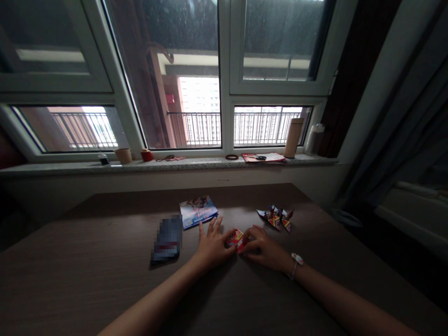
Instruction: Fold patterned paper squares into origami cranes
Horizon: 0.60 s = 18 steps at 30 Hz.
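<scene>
A small red piece of folded printed paper (236,239) lies on the brown table (115,280) between my two hands. My left hand (215,243) holds its left side with thumb and index finger, the other fingers spread on the tabletop. On the right side, my right hand (262,246) grips the paper between closed fingers, which hide part of it. To the right rest several pointed folded-paper shapes (275,217) in bright print. Beyond my left hand is a blue printed paper booklet or stack of sheets (198,212).
A dark pixelated object (167,239) lies left of my left hand. Along the windowsill (196,164) stand a tan cup (123,156), a red small container (146,155), scissors (259,157) on papers, a tan cylinder (293,137) and a clear bottle (315,139).
</scene>
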### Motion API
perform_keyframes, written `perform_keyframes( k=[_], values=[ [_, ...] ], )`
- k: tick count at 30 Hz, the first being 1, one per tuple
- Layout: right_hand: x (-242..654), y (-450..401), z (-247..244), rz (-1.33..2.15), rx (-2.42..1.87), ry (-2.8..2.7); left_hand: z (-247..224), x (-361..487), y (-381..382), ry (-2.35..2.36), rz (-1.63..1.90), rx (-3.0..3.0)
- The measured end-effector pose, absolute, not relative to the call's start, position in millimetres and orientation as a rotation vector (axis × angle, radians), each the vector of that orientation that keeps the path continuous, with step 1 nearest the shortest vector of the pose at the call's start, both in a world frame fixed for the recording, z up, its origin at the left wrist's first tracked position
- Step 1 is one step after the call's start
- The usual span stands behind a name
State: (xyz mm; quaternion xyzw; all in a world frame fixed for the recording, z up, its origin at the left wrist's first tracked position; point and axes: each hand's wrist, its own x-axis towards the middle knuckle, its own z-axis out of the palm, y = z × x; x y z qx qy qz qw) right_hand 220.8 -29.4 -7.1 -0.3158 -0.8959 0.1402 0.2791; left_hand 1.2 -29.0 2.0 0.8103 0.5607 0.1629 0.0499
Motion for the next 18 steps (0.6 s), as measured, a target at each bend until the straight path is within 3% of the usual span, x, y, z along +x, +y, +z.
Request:
perform_keyframes(
  k=[18],
  values=[
    [210.0, -29.1, -8.6, -0.031, -1.247, -2.385, -1.8, -0.7, -27.5, 1.736, 0.371, 2.516]
  ],
)
